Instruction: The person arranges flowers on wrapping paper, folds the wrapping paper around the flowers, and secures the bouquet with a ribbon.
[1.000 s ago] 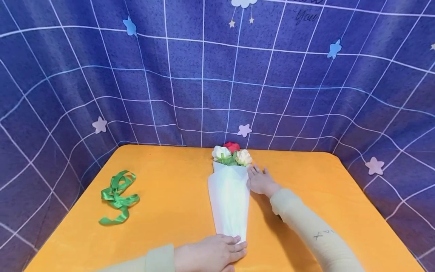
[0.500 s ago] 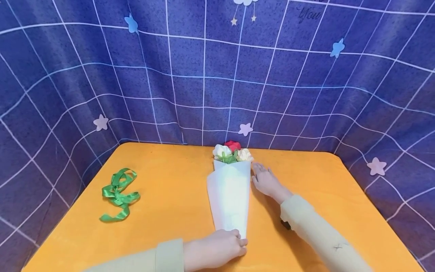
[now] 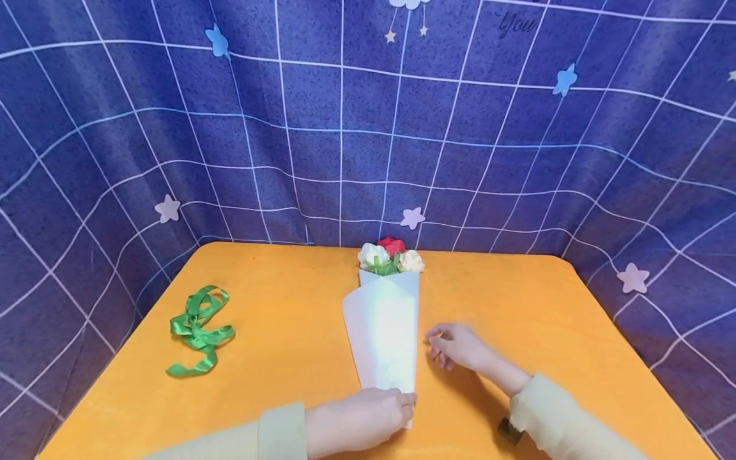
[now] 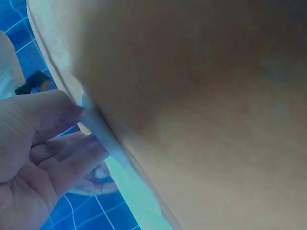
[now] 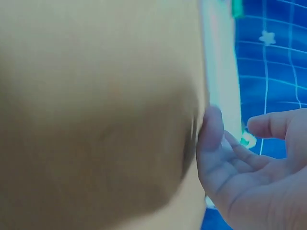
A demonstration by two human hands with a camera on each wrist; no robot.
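pinching the wrap (image 3: 386,338) at its near end: left hand (image 3: 361,418); right of wrap: right hand (image 3: 460,348), relaxed; left of wrap: ribbon (image 3: 201,340)

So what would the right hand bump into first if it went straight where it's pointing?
Probably the white paper wrap; its edge lies just ahead of the right hand. The hand's height is hard to judge, so it might pass over.
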